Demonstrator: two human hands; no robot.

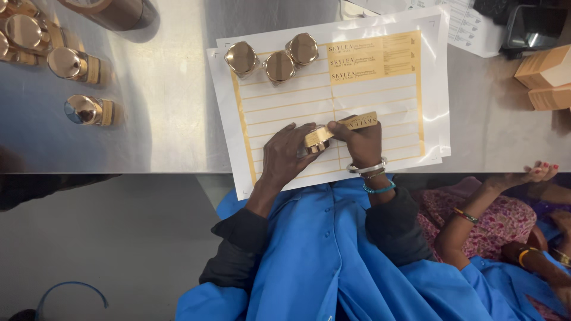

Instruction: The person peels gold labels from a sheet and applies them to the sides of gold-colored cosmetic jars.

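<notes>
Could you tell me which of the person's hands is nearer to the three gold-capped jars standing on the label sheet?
Left. The left hand sits below the three gold-capped jars; the right hand lies below and farther right.

I wear a bright blue coat — buttoned down the front, small blue buttons in a row along the placket, the cloth creased across my lap. Under it the sleeves are dark, near black, bunched in folds at both forearms and ending well above the wrists. My left hand (287, 153) is bare, with nothing on its wrist. My right hand (361, 142) carries three bands at the wrist — a broad silver bangle (367, 167) nearest the hand, a thin dark one just behind it, then a turquoise beaded bracelet (379, 189) close to the dark cuff.
</notes>
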